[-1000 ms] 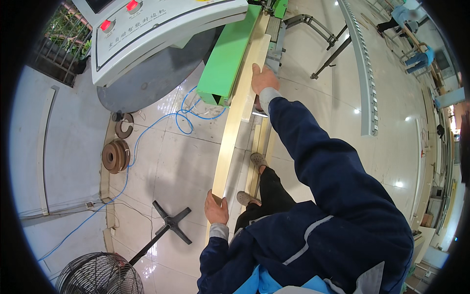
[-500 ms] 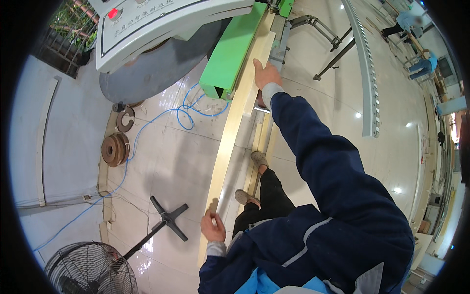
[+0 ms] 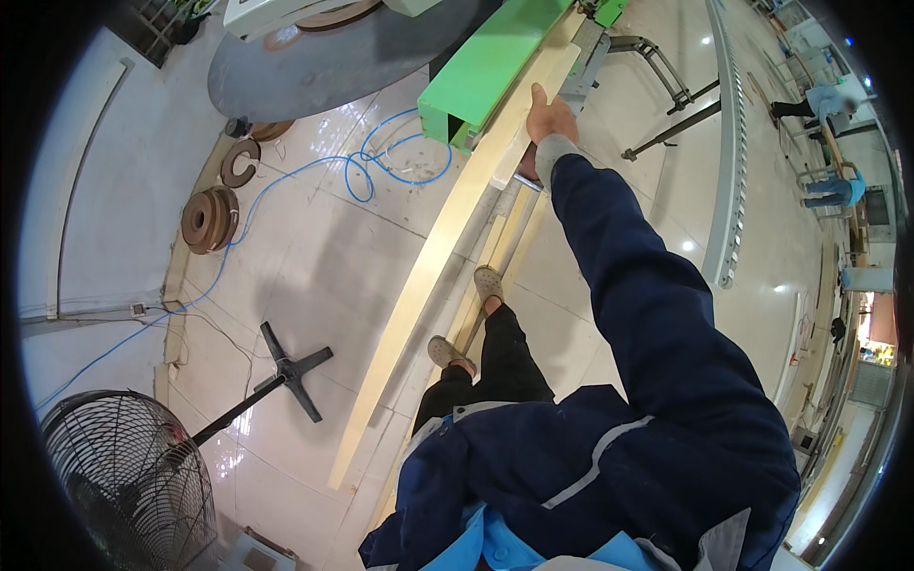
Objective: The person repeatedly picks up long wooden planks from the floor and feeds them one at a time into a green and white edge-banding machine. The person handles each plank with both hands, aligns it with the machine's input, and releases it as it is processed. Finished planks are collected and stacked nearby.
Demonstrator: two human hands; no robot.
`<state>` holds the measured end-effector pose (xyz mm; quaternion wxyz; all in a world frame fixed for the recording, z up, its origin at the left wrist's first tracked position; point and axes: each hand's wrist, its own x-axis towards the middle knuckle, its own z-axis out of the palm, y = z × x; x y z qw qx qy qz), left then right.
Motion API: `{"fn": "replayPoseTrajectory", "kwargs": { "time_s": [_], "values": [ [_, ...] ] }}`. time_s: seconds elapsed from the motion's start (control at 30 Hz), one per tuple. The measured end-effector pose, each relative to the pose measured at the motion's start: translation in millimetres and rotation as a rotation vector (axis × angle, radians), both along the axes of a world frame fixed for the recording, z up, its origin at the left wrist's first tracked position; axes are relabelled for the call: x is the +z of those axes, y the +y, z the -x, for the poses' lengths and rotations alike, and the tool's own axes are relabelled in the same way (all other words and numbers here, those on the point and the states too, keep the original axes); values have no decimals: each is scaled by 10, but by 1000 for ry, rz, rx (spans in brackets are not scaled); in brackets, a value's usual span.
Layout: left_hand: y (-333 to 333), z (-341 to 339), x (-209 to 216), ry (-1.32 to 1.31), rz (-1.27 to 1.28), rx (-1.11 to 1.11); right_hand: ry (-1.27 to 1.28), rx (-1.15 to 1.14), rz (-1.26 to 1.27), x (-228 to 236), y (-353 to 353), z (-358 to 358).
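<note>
A long pale-yellow board runs from beside the green machine housing down toward my left side, its near end sticking out over the floor. My right hand grips the board's right edge next to the green housing, thumb pointing forward along it. Some fingers of that hand show below the edge; the rest are hidden. My left hand is out of view, and only part of the left sleeve shows at the bottom.
Blue hose loops over the floor by brown edging rolls. A black fan and a star-shaped base stand left. Yellow strips lie by my feet. A grey rail stands right; two people are farther off.
My left hand has left the board's near end and gone out of view. My right hand still grips the board, now farther forward beside the green housing. The view has shifted.
</note>
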<state>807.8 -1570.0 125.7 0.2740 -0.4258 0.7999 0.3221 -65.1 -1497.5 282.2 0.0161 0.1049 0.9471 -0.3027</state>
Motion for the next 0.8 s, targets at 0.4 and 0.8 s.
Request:
{"fn": "replayPoseTrajectory", "kwargs": {
  "time_s": [0.4,0.8],
  "values": [
    [87,-121,-358,170,-49,-15,65,-5,-28,-96,4,43],
    [126,-190,-564,249,-56,-42,63,22,-19,-75,11,19]
  ]
}}
